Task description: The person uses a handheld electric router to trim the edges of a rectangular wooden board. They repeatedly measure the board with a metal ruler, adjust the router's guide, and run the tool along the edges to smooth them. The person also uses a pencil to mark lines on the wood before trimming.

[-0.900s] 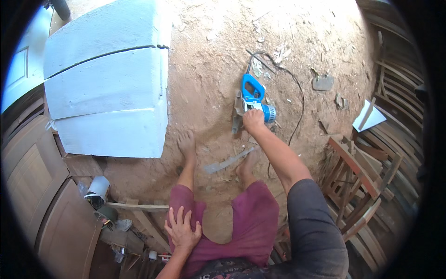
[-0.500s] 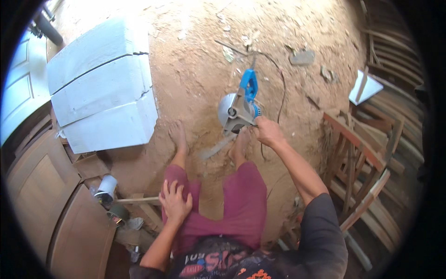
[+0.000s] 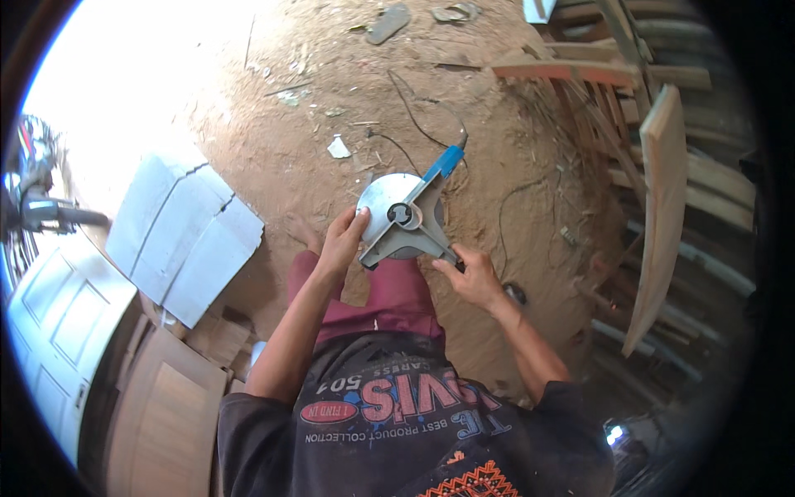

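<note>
A circular saw point(image 3: 426, 217) with a round silvery disc, a grey frame and a blue handle is held up in front of my thighs. My left hand point(image 3: 341, 238) grips the saw at the left, its thumb on the disc's lower left edge and its other fingers partly hidden behind. With my right hand point(image 3: 474, 277) I pinch the lower right corner of the grey frame, its fingers closed there. The blue handle points away from me to the upper right. Close to the handle's far end, a dark cord point(image 3: 426, 132) loops over the sandy ground.
On the left lie a cracked pale board point(image 3: 186, 236), a white panelled door point(image 3: 66, 302) and a brown door panel point(image 3: 170, 406). Stacked timber point(image 3: 696, 178) and a leaning plank point(image 3: 660, 224) fill the right side. A flip-flop point(image 3: 388, 23) lies far ahead on the ground.
My left hand has left my thigh and taken hold of the saw's disc side. The saw has come up closer to me and tilted, my right hand still on it. The view has turned.
</note>
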`<act>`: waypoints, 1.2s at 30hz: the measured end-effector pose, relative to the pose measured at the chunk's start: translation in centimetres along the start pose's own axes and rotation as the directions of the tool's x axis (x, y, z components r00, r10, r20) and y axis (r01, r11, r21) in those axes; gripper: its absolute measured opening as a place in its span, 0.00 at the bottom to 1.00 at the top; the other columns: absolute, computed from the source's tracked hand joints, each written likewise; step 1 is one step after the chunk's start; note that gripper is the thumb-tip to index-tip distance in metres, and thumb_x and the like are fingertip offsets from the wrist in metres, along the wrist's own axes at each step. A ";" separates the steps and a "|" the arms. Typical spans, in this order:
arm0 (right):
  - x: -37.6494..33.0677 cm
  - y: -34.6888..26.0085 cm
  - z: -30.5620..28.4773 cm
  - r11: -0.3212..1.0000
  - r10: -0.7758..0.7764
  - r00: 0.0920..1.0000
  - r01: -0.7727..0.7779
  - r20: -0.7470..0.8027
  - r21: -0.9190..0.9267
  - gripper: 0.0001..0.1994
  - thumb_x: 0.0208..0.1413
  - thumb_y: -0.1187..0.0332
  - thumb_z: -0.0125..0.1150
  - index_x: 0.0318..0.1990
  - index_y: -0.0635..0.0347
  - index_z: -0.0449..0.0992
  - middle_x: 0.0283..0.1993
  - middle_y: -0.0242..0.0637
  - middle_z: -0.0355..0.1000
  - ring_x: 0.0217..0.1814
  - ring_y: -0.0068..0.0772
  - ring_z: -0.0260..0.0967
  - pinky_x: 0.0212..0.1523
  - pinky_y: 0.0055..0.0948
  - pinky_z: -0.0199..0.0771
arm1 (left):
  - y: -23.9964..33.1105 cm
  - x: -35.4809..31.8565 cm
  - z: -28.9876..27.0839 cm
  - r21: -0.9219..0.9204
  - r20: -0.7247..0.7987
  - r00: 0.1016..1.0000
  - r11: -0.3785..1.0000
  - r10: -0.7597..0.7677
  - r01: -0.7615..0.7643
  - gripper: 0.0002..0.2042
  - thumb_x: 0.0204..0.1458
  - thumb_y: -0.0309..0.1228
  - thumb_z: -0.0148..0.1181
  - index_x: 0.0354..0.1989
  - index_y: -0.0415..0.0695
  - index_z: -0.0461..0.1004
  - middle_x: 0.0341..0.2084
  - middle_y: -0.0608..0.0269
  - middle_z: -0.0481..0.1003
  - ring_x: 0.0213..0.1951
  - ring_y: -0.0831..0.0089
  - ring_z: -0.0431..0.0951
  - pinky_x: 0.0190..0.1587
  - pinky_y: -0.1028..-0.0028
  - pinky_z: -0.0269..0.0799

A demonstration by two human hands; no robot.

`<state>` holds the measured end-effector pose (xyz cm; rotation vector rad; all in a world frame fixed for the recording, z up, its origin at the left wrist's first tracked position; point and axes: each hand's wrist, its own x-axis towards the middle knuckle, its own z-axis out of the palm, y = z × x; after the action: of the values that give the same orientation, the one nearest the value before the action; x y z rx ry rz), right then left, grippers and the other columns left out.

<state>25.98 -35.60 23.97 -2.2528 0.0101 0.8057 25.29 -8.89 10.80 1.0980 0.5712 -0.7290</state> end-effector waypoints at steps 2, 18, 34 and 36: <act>-2.9 0.8 -1.6 0.999 0.022 0.999 -0.020 -0.037 0.038 0.15 0.61 0.62 0.70 0.36 0.68 0.77 0.29 0.52 0.73 0.31 0.50 0.74 0.34 0.43 0.71 | 1.8 -1.8 2.8 0.039 0.037 0.998 0.998 -0.049 0.048 0.21 0.72 0.45 0.53 0.61 0.42 0.76 0.45 0.69 0.80 0.48 0.78 0.77 0.52 0.74 0.72; -13.8 5.2 -20.5 0.860 0.095 0.915 0.123 -0.392 0.495 0.13 0.65 0.62 0.66 0.42 0.67 0.80 0.28 0.37 0.75 0.29 0.28 0.71 0.32 0.33 0.72 | 17.0 -2.5 30.1 0.108 0.316 0.915 0.949 0.251 -0.297 0.22 0.70 0.43 0.55 0.62 0.37 0.76 0.51 0.64 0.80 0.55 0.77 0.75 0.63 0.73 0.64; -18.3 9.3 -29.4 0.670 0.374 0.684 0.268 -0.627 0.692 0.07 0.61 0.69 0.70 0.39 0.65 0.81 0.26 0.30 0.75 0.21 0.17 0.71 0.22 0.24 0.71 | 23.4 3.4 51.8 0.210 0.667 0.712 0.861 0.220 -0.464 0.19 0.62 0.37 0.64 0.53 0.33 0.79 0.42 0.61 0.82 0.47 0.76 0.77 0.54 0.72 0.70; -18.0 10.2 -30.8 0.656 0.384 0.672 0.284 -0.633 0.699 0.08 0.61 0.69 0.71 0.40 0.65 0.81 0.26 0.31 0.76 0.21 0.18 0.71 0.23 0.24 0.72 | 23.9 5.2 54.2 0.253 0.667 0.731 0.879 0.144 -0.403 0.19 0.61 0.37 0.64 0.52 0.32 0.79 0.41 0.61 0.82 0.46 0.76 0.77 0.53 0.73 0.70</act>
<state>25.89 -66.88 43.92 -1.5676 0.6982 -0.2008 50.09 -54.18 40.33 1.1725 -0.3400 -0.9040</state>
